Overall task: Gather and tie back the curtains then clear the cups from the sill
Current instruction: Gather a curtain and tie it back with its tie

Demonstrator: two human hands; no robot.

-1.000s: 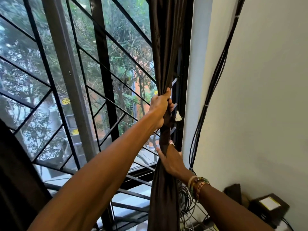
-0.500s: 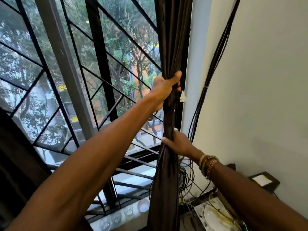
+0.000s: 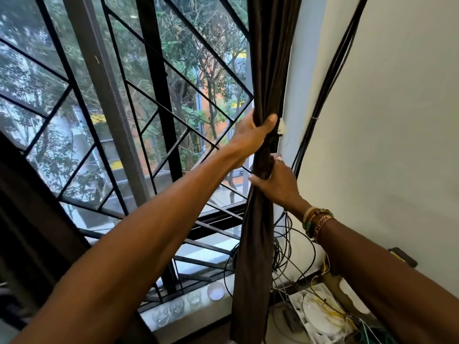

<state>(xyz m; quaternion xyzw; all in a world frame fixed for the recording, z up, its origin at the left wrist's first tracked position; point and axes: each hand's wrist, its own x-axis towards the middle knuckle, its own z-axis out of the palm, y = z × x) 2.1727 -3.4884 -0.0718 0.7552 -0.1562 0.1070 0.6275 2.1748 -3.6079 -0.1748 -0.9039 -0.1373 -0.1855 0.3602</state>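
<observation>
At the far left edge, a second dark drape (image 3: 29, 207) hangs in shadow beside the window. Black grille bars (image 3: 159, 120) cross the glass in diagonals, with trees and buildings outside. Low down, a row of clear cups (image 3: 176, 306) stands on the pale sill (image 3: 198, 316), just left of the curtain's lower end; whether they are upright I cannot tell. The left arm reaches up from the lower left, and the left hand (image 3: 250, 135) grips the brown curtain (image 3: 268, 58), thumb wrapped across its front. That curtain is bunched into one narrow column at the right side of the window, against the frame. Just below the left hand, the right hand (image 3: 275, 184) also clasps the gathered cloth, thumb laid over its front, fingers round the far side. Bracelets (image 3: 316, 220) circle the right wrist. Right of the curtain, black cables (image 3: 330, 83) run down the pale wall (image 3: 397, 120) into a loose tangle of wires (image 3: 285, 252) above an open white box (image 3: 320, 314).
</observation>
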